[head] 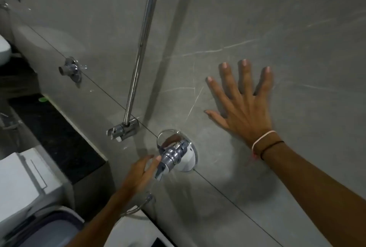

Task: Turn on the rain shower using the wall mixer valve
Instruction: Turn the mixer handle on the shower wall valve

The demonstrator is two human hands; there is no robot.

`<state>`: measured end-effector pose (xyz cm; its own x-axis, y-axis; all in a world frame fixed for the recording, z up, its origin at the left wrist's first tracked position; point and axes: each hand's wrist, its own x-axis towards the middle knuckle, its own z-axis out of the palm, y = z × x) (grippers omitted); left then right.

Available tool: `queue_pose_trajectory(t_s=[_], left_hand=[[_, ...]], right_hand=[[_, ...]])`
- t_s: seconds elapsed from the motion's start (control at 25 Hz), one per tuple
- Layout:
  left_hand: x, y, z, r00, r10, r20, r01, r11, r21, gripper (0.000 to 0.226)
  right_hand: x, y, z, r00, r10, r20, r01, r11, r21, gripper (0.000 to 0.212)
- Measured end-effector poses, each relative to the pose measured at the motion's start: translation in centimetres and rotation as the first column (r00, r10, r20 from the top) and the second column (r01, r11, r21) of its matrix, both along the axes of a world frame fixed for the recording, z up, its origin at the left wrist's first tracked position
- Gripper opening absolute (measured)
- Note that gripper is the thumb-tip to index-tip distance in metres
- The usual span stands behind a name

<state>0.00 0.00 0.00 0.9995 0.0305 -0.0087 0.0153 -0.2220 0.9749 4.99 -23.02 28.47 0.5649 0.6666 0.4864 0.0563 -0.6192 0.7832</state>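
A chrome wall mixer valve (179, 152) sits on the grey tiled wall, its round plate behind it and its lever (160, 171) pointing down and left. My left hand (138, 173) is blurred just left of the lever, fingers apart, fingertips at or almost touching the lever. My right hand (245, 106) lies flat on the wall to the upper right of the valve, fingers spread, with thin bands at the wrist. The shower head is out of view.
A chrome riser pipe (141, 48) runs up the wall from a bracket (123, 129) left of the valve. Another chrome fitting (71, 69) sticks out farther left. A dark ledge (59, 137), a white toilet cistern (21, 183) and a bin (49, 233) lie below left.
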Motion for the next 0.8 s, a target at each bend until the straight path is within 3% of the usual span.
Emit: queue_pose_trajectory(t_s=[0.08, 0.24, 0.36, 0.4, 0.6, 0.8], left_hand=[[0.4, -0.3, -0.7, 0.995, -0.052, -0.081, 0.041, 0.99, -0.132, 0.067], [1.7, -0.3, -3.0, 0.961, -0.109, -0.255, 0.043, 0.967, -0.252, 0.089], [2.5, -0.4, -3.4, 0.918, -0.145, -0.37, 0.027, 0.952, -0.306, 0.059], [2.7, -0.4, -3.1, 0.912, -0.129, -0.39, 0.01, 0.956, -0.292, 0.054], [2.7, -0.1, -2.0, 0.904, -0.138, -0.404, 0.093, 0.987, -0.13, 0.072], [2.1, 0.6, 0.4, 0.886, -0.218, -0.409, 0.162, 0.972, -0.168, 0.068]], right_hand=[[0.1, 0.4, 0.2, 1.0, -0.001, 0.009, 0.001, 1.0, 0.015, 0.094], [0.2, 0.1, -0.2, 0.997, 0.04, 0.059, -0.04, 0.999, 0.005, 0.094], [0.2, 0.0, -0.1, 0.998, 0.019, 0.063, -0.019, 1.0, -0.002, 0.093], [0.2, 0.0, -0.1, 0.998, 0.012, 0.063, -0.012, 1.0, -0.002, 0.093], [-0.1, 0.2, 0.0, 0.999, 0.001, 0.053, -0.001, 1.0, -0.003, 0.093], [-0.2, 0.3, 0.0, 1.0, 0.001, 0.03, -0.001, 1.0, 0.013, 0.093]])
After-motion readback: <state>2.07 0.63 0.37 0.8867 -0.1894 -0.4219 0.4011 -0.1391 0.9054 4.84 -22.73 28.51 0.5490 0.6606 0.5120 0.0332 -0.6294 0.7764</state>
